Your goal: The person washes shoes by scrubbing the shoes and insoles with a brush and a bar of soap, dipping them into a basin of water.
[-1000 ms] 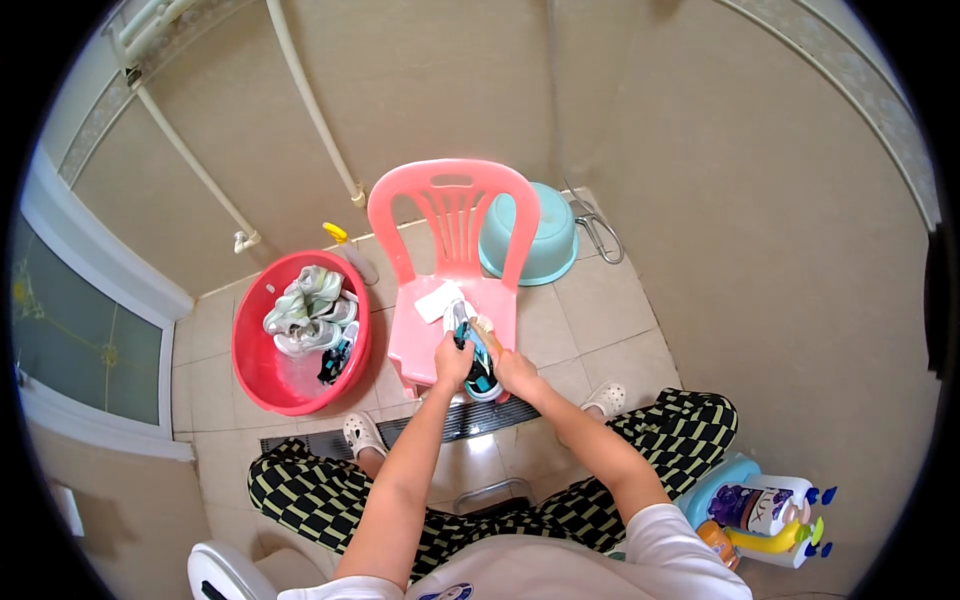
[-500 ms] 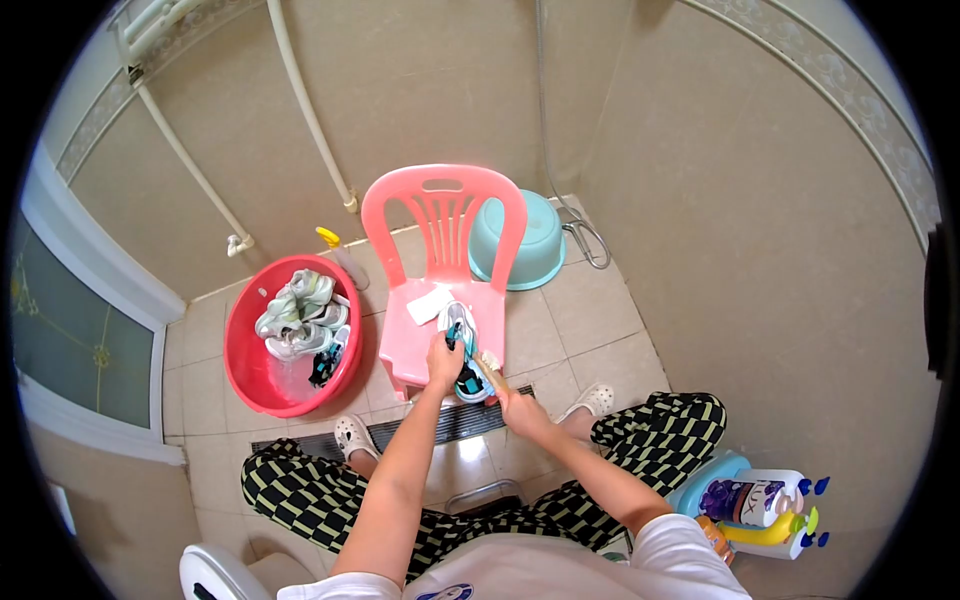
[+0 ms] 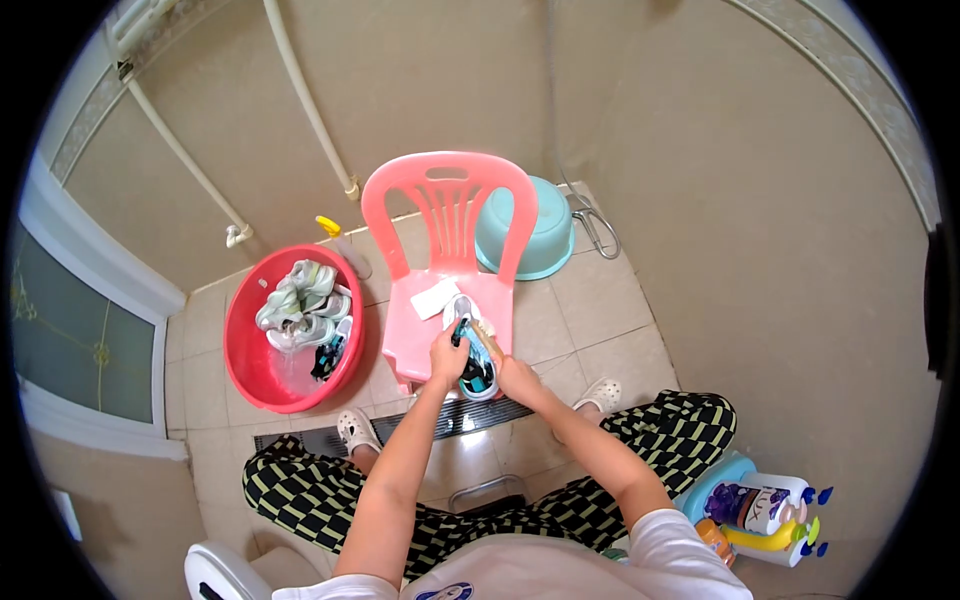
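A sneaker [image 3: 479, 380] in white, black and teal lies on the seat of the pink plastic chair [image 3: 407, 335], reaching past its front edge. My left hand [image 3: 447, 357] is closed on the sneaker's left side, near the dark straps or laces. In my right hand [image 3: 516, 379] is a brush [image 3: 486, 341] with a light wooden handle, its head against the sneaker's upper. The bristles are mostly hidden. A white cloth or paper [image 3: 434, 298] rests on the seat beyond the shoe.
A red basin [image 3: 236, 355] holding several wet shoes [image 3: 301, 300] and some water stands left of the chair. Behind it is a bottle with a yellow top [image 3: 328, 226]. An upturned teal tub [image 3: 548, 235] sits behind the chair; detergent bottles [image 3: 755, 505] stand at lower right.
The brush in my right hand has moved up along the sneaker, away from me. My left hand keeps its hold. The whole view has shifted slightly.
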`<state>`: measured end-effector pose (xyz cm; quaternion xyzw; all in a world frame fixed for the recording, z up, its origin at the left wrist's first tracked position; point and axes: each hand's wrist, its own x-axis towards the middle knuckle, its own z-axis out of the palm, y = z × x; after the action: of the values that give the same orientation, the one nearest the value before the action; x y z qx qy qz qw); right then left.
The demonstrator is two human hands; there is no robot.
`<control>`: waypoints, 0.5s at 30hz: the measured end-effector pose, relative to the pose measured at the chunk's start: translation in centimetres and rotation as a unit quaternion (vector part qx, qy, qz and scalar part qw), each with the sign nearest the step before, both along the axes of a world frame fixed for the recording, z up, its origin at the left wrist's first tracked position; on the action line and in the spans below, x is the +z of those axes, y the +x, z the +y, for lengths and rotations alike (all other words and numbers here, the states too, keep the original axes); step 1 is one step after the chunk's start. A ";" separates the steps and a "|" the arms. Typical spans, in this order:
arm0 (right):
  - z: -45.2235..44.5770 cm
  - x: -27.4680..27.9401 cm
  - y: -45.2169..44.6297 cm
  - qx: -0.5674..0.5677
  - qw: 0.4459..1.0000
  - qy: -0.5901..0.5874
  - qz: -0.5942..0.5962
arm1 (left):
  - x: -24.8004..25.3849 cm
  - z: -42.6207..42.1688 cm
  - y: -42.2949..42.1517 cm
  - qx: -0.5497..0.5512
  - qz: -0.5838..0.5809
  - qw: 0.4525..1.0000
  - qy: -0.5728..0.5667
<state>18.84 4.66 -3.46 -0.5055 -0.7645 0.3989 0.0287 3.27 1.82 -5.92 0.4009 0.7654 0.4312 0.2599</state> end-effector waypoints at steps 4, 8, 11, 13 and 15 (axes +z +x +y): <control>1.8 0.0 -2.3 -0.024 0.999 0.036 -0.006 | -0.1 0.0 -0.1 -0.011 0.008 1.000 0.026; 3.7 -0.5 -3.3 -0.015 0.997 0.069 0.001 | 0.1 0.3 -0.2 -0.035 0.016 0.999 0.029; 4.5 -0.4 -3.9 -0.003 0.996 0.086 0.008 | -0.2 0.5 -0.2 -0.031 0.030 0.998 0.038; 4.7 -0.4 -4.1 -0.015 0.996 0.085 0.011 | -0.3 0.5 -0.2 -0.030 0.033 0.998 0.038; 4.7 -0.1 -4.3 -0.018 0.997 0.081 -0.002 | -0.4 0.5 -0.2 -0.027 0.017 0.999 0.026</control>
<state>14.52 9.37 -3.56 -0.5157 -0.7853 0.3342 0.0747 3.10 2.33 -6.30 0.4352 0.7470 0.4370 0.2482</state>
